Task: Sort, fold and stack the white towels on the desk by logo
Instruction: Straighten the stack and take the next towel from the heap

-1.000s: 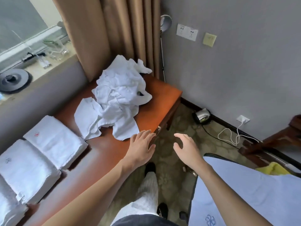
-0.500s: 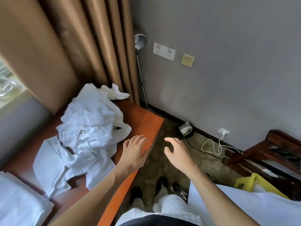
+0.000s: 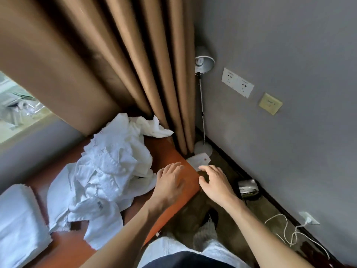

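Observation:
A crumpled heap of white towels point(image 3: 108, 171) lies on the reddish wooden desk point(image 3: 172, 153), reaching back to the curtain. A folded stack of white towels point(image 3: 17, 225) sits at the left edge of view. On the floor past the desk's end lies a white towel with a red logo point(image 3: 199, 160). My left hand point(image 3: 170, 182) hovers with fingers spread over the desk's right end, just right of the heap. Beyond the desk edge, my right hand point(image 3: 216, 182) is stretched out with relaxed fingers above the floor, close to the fallen towel. Neither hand holds anything.
Brown curtains point(image 3: 116, 64) hang behind the desk. A floor lamp point(image 3: 202, 105) stands in the corner by the grey wall. A dark shiny object point(image 3: 248, 187) and a white cable point(image 3: 286, 229) lie on the patterned carpet. My legs are below.
The view has swung right and toward the desk's end. Both hands have moved forward to the desk corner; the towel on the floor has come into view.

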Action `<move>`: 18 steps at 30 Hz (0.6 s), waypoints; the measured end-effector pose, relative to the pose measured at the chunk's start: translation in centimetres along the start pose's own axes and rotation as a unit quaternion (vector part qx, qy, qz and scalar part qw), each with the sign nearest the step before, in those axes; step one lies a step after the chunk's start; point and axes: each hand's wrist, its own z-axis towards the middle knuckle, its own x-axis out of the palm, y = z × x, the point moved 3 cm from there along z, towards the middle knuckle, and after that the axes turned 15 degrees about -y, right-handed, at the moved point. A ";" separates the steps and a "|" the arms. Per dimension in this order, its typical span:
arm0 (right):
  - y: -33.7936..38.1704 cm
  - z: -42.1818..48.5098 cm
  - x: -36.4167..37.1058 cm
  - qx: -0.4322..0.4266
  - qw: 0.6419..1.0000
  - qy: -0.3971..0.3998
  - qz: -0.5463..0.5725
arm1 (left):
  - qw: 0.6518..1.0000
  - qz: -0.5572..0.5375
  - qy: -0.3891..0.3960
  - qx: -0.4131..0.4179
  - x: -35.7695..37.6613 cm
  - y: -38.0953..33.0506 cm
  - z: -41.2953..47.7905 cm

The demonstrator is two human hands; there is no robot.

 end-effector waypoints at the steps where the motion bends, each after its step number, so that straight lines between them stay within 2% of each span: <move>1: 0.4 1.4 -0.3 -0.009 1.000 0.010 0.002 | 1.000 0.002 -0.009 -0.015 -0.4 0.0 0.5; 10: 6.5 11.1 1.0 -0.126 0.987 0.099 -0.004 | 0.984 -0.003 -0.105 -0.141 -3.8 4.2 2.7; 18: 13.0 15.8 4.1 -0.193 0.971 0.132 -0.048 | 0.968 -0.020 -0.176 -0.178 -5.7 9.2 6.2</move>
